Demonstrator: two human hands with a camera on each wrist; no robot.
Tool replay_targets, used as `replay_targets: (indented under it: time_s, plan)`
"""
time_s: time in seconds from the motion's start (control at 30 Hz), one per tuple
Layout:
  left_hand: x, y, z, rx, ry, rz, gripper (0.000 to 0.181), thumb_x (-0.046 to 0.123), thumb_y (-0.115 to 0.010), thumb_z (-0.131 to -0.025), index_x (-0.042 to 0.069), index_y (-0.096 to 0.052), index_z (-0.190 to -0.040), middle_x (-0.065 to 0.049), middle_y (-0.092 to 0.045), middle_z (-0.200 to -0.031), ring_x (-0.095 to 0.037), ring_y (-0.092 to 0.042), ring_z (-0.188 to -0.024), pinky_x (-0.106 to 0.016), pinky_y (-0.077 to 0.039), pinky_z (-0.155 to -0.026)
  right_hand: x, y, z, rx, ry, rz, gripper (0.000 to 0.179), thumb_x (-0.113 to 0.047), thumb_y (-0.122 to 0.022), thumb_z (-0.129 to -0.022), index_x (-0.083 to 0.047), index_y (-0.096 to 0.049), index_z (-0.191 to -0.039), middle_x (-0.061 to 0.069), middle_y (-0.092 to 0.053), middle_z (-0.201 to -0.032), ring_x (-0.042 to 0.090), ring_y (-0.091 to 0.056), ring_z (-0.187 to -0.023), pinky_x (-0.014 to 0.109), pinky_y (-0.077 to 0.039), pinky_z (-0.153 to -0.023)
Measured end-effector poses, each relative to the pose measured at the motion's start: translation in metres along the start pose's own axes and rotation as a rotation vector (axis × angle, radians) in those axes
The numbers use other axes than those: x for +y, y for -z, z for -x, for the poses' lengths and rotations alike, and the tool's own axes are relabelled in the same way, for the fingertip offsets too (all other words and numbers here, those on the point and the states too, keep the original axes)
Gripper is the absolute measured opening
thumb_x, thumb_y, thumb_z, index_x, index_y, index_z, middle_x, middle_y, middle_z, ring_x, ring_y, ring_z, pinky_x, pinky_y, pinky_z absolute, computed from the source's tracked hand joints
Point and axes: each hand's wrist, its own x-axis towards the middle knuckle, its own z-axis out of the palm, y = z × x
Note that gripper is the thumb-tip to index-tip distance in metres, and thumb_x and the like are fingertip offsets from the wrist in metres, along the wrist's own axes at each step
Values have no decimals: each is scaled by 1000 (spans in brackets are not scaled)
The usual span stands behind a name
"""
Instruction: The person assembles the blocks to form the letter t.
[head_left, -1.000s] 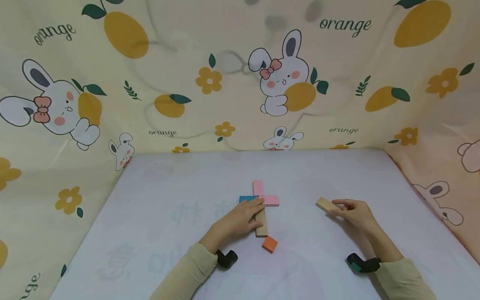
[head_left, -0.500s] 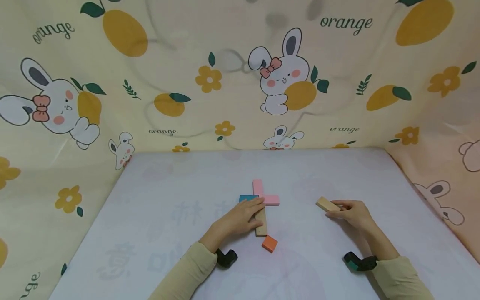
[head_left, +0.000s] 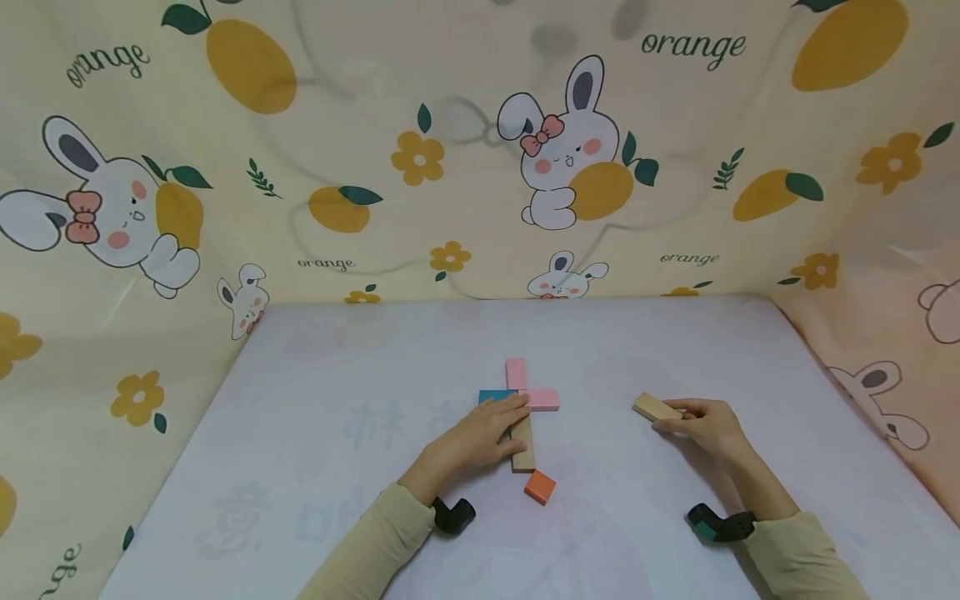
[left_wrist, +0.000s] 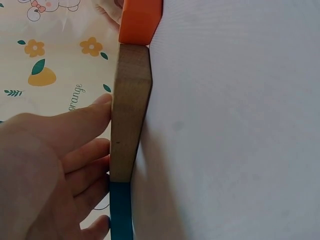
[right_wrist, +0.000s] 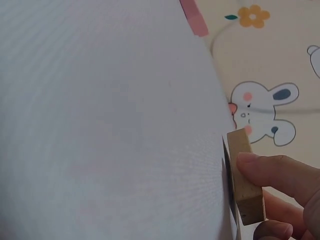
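My left hand (head_left: pixel 476 436) lies over a flat arrangement of blocks, its fingers extended and resting on a plain wooden block (head_left: pixel 523 458) and near a blue block (head_left: pixel 491 397). That hand covers part of both blocks. Two pink blocks adjoin them: one (head_left: pixel 515 373) points away from me, the other (head_left: pixel 545 400) to the right. An orange block (head_left: pixel 540 487) sits turned at the wooden block's near end. Off to the right, my right hand (head_left: pixel 708 425) pinches another wooden block (right_wrist: pixel 245 180) between thumb and fingers, close to the tabletop.
The white table (head_left: pixel 360 350) carries faint printed characters. Behind it and along its sides hangs a cream cloth (head_left: pixel 465 192) with rabbits, flowers and oranges. A black wrist device (head_left: pixel 453 518) is on the left wrist, another (head_left: pixel 722 525) on the right.
Over the past second the right hand has shifted very slightly, still gripping its wooden block. The left hand and the arranged blocks stay where they were.
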Motion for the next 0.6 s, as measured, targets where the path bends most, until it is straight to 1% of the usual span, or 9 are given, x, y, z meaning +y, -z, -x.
replay_targets:
  time_s: [0.33, 0.4, 0.5, 0.6]
  plan:
    - [0, 0, 1, 4, 4, 4, 59, 33, -55, -98, 10, -36, -149, -3, -31, -160, -20, -30, -149, -43, -26, -124, -3, 1, 1, -7, -7, -11, 66, -37, -76, -82, 6, -56, -129, 36, -46, -139, 33, -48, -110, 20, -40, -77]
    - [0, 0, 1, 5, 5, 5, 58, 33, -54, -98, 10, -37, -149, -3, -31, -160, -19, -30, -149, -43, -26, -124, -4, 1, 1, -24, -10, -22, 67, -37, -75, -82, 6, -55, -130, 36, -45, -140, 35, -47, -112, 25, -42, -80]
    - [0, 0, 1, 8, 5, 5, 58, 33, -54, -98, 10, -38, -149, -3, -32, -160, -19, -31, -149, -43, -26, -124, -6, 0, 2, -47, -18, -36, 68, -37, -74, -83, 6, -53, -132, 37, -41, -142, 39, -45, -116, 36, -46, -87]
    - [1, 0, 1, 7, 1, 7, 58, 33, -55, -98, 10, -38, -148, -4, -32, -159, -20, -31, -148, -44, -27, -123, -8, -1, 4, -55, -20, -48, 68, -36, -74, -84, 7, -52, -133, 37, -39, -143, 41, -43, -120, 46, -45, -93]
